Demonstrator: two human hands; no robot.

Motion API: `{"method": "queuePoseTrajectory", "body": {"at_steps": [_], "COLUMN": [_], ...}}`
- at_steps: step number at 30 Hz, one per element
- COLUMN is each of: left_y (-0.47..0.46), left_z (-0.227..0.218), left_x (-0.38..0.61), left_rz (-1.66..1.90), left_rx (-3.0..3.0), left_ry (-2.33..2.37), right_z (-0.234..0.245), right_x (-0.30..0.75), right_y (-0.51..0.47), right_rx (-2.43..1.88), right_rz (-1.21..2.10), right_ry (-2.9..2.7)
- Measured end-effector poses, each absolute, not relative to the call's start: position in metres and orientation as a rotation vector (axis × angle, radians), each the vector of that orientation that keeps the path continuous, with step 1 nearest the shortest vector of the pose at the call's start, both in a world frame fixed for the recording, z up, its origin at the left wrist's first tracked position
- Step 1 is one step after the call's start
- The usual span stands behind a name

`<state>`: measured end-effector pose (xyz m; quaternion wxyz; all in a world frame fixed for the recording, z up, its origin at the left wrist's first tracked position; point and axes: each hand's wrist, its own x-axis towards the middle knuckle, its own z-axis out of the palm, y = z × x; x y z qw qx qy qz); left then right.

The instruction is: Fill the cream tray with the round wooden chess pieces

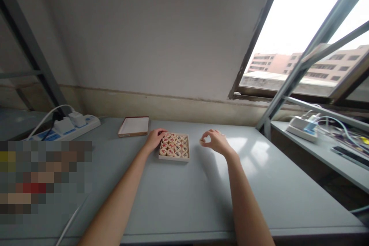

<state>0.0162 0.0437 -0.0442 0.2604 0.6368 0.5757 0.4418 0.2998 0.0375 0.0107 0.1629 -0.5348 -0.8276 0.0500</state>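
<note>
A small square box (pixel 174 158) holds several round wooden game pieces marked in red and black. It sits on the grey table (pixel 184 196). My left hand (pixel 155 138) rests against the box's left far corner, fingers curled on its edge. My right hand (pixel 215 140) hovers just right of the box, thumb and forefinger pinched on one pale round piece (pixel 201 142).
The box's lid (pixel 133 126) lies upside down to the far left. A white power strip (pixel 66 127) with plugs and cables sits at the table's left back. Metal frame posts (pixel 288 84) stand right, beyond them another surface with chargers (pixel 305 126) and cables.
</note>
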Motion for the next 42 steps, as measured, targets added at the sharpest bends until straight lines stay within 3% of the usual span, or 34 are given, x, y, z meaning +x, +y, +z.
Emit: {"method": "queuePoseTrajectory", "body": {"at_steps": [3, 5, 13, 17, 27, 37, 42], "left_y": [0.044, 0.044, 0.044, 0.042, 0.043, 0.044, 0.042], "left_z": [-0.045, -0.045, -0.044, -0.042, -0.044, -0.045, -0.041], "left_x": [0.016, 0.016, 0.016, 0.017, 0.016, 0.016, 0.017], "left_rz": [1.194, 1.194, 1.185, 1.183, 1.23, 1.213, 1.19], "left_rx": [1.725, 1.736, 1.749, 1.754, 1.753, 1.77, 1.743], "left_ry": [1.554, 1.56, 1.558, 1.573, 1.556, 1.548, 1.512], "right_z": [0.008, 0.007, 0.017, 0.008, -0.004, -0.007, -0.01], "right_x": [0.327, 0.333, 0.264, 0.231, 0.209, 0.21, 0.214], "right_y": [0.039, 0.04, 0.028, 0.02, 0.009, 0.014, 0.025], "right_rx": [-1.903, -1.925, -1.002, -0.799, -0.837, -0.742, -1.043], "right_rz": [-0.056, -0.046, 0.491, 0.653, 0.484, 0.585, 0.263], "right_ry": [-2.255, -2.225, -2.475, -2.588, -2.493, -2.471, -2.384]}}
